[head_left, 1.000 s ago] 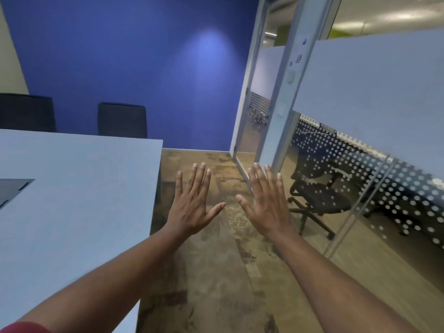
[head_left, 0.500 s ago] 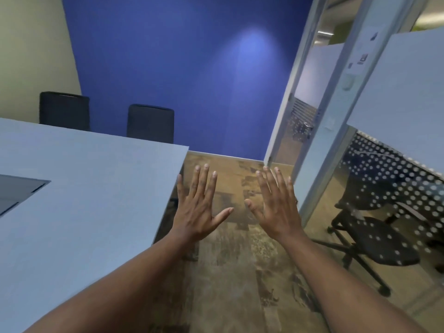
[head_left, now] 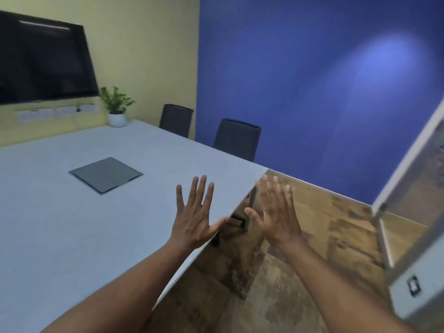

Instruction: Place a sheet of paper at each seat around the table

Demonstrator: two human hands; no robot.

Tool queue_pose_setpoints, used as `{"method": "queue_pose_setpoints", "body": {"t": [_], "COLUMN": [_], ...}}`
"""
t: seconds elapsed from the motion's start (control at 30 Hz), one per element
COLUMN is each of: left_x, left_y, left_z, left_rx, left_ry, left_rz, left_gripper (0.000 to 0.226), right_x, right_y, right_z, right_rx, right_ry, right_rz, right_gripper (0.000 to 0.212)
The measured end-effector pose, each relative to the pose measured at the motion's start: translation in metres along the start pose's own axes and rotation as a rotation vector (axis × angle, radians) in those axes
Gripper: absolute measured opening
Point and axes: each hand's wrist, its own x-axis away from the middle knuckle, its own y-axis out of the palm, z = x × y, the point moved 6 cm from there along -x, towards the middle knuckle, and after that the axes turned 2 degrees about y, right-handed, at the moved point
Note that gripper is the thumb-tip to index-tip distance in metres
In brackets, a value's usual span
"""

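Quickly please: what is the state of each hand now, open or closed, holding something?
Left hand: open, fingers spread, holding nothing.
Right hand: open, fingers spread, holding nothing.

We count two bare hands, the left hand (head_left: 195,221) and the right hand (head_left: 276,217), each with five spread fingers. We see one pale grey table (head_left: 60,236), two dark chairs (head_left: 176,120) (head_left: 236,138), one black wall screen (head_left: 43,58), one green plant in a white pot (head_left: 117,106) and one grey square hatch (head_left: 105,174).
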Motion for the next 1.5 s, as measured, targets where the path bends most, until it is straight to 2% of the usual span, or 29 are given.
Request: {"method": "queue_pose_setpoints", "body": {"t": [0.13,0.33,0.53,0.73,0.87,1.03,1.17,1.3,1.5], "left_x": [0.001,0.007,-0.007,-0.041,-0.052,-0.049,-0.041,-0.040,-0.050], "left_y": [0.008,0.029,0.090,0.159,0.179,0.198,0.215,0.234,0.269], "left_z": [-0.039,-0.099,-0.167,-0.232,-0.277,-0.316,-0.338,-0.352,-0.360], "left_rx": [-0.070,-0.167,-0.214,-0.197,-0.187,-0.213,-0.247,-0.281,-0.315], "left_ry": [-0.166,-0.352,-0.444,-0.484,-0.566,-0.645,-0.731,-0.725,-0.825], "left_rz": [-0.057,-0.095,-0.109,-0.126,-0.169,-0.169,-0.232,-0.303,-0.373], "left_gripper": [0.103,0.104,0.105,0.106,0.106,0.106,0.106,0.106,0.107], "right_x": [-0.051,-0.109,-0.173,-0.250,-0.301,-0.335,-0.360,-0.379,-0.412], "right_y": [0.042,0.108,0.191,0.264,0.301,0.349,0.391,0.434,0.502], "right_z": [-0.015,-0.073,-0.125,-0.146,-0.165,-0.194,-0.214,-0.231,-0.243], "right_rx": [-0.080,-0.204,-0.276,-0.265,-0.273,-0.315,-0.363,-0.418,-0.481], "right_ry": [-0.121,-0.323,-0.458,-0.571,-0.562,-0.622,-0.666,-0.738,-0.818], "right_rz": [-0.070,-0.059,-0.110,-0.175,-0.185,-0.194,-0.236,-0.284,-0.384], "right_gripper": [0.086,0.086,0.086,0.084,0.083,0.083,0.083,0.082,0.083]}}
